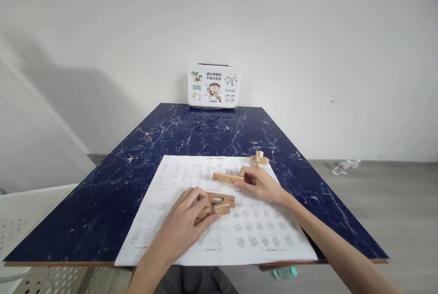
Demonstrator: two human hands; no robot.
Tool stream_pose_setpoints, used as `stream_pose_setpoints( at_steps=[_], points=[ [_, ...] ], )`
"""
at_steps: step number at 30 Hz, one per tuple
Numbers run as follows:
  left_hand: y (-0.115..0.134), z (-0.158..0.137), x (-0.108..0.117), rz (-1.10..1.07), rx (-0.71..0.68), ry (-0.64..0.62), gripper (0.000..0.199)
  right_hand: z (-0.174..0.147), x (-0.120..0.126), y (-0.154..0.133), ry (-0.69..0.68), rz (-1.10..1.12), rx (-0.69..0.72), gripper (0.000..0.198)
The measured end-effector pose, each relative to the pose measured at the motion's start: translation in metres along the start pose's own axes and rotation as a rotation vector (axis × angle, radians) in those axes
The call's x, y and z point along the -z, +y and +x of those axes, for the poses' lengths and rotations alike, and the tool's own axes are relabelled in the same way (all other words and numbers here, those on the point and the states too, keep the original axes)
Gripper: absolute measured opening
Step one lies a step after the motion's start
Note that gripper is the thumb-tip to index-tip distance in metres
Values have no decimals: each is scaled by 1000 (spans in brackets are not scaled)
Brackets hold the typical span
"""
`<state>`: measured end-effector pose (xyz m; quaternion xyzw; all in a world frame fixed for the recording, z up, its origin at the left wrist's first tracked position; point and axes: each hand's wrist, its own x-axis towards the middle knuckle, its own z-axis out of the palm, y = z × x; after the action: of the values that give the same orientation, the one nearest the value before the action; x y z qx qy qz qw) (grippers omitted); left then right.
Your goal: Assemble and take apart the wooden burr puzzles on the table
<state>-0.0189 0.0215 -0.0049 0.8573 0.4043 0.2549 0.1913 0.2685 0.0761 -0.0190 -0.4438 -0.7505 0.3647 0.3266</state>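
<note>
The left hand (186, 215) pinches a wooden block (223, 209), a second block (230, 201) just beyond it. The right hand (263, 185) pinches a third block (224, 177).

A head camera looks forward and down over the left hand (187, 212), right hand (263, 185) and bench (201, 136) towards the wall (308, 56).
</note>
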Motion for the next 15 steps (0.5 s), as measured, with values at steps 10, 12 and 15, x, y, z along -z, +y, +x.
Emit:
stream_pose_setpoints(
  at_steps=[10, 12, 15],
  points=[
    [5, -1, 3, -76, 202, -74, 23, -2, 4, -13, -194, 289, -75, 36],
    [5, -1, 3, -95, 213, -69, 25, -3, 2, -14, -204, 322, -85, 36],
    [5, -1, 3, -112, 224, -71, 27, -4, -2, -11, -211, 337, -93, 35]
  ],
)
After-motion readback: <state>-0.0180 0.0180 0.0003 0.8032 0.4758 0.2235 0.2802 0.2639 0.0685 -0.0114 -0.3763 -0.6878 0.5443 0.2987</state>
